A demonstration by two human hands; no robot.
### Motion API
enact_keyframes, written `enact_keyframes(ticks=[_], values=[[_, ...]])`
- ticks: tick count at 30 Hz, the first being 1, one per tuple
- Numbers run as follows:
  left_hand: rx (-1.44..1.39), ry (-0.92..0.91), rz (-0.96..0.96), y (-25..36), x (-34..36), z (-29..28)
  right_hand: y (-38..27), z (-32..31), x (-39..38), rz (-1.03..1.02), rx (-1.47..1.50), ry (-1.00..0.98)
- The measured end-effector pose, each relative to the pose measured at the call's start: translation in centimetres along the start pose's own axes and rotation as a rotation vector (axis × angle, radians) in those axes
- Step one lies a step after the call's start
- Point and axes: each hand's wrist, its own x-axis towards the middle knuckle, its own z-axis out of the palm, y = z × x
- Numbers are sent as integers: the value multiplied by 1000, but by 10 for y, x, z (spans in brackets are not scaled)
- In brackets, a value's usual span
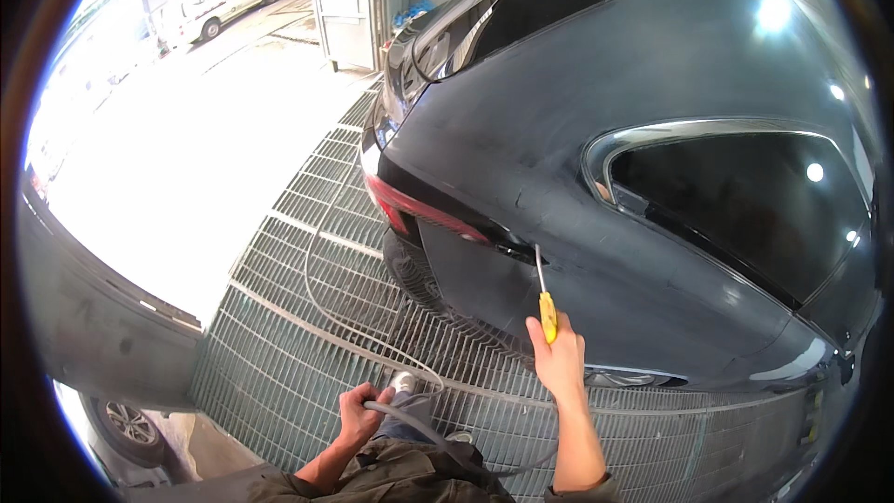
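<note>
My right hand (561, 354) is closed round the yellow handle of a screwdriver (548, 309). Its metal shaft points away from me, and the tip meets the dark car (568, 224) by the narrow end of the red tail light (424, 208). Whether the tip sits in the gap there or only touches the panel, I cannot tell. Lower down, in front of my body, my left hand (358, 414) grips a grey hose (419, 427). From that fist the hose bends across my lap toward the right.
Metal grating (307, 354) forms the floor, and a thin pale hose (321, 303) curves over it. A side window (745, 205) lies to the right on the car. Far left, beyond a bright opening, a white van (223, 2) is parked. Another car's wheel (130, 424) shows lower left.
</note>
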Motion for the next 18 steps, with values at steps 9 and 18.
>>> enact_keyframes(ticks=[9,18], values=[[-76,-293,115,16,110,-16,-28,22,-10,88,117,89],[-159,-479,99,8,218,-67,-89,38,11,210,330,86]])
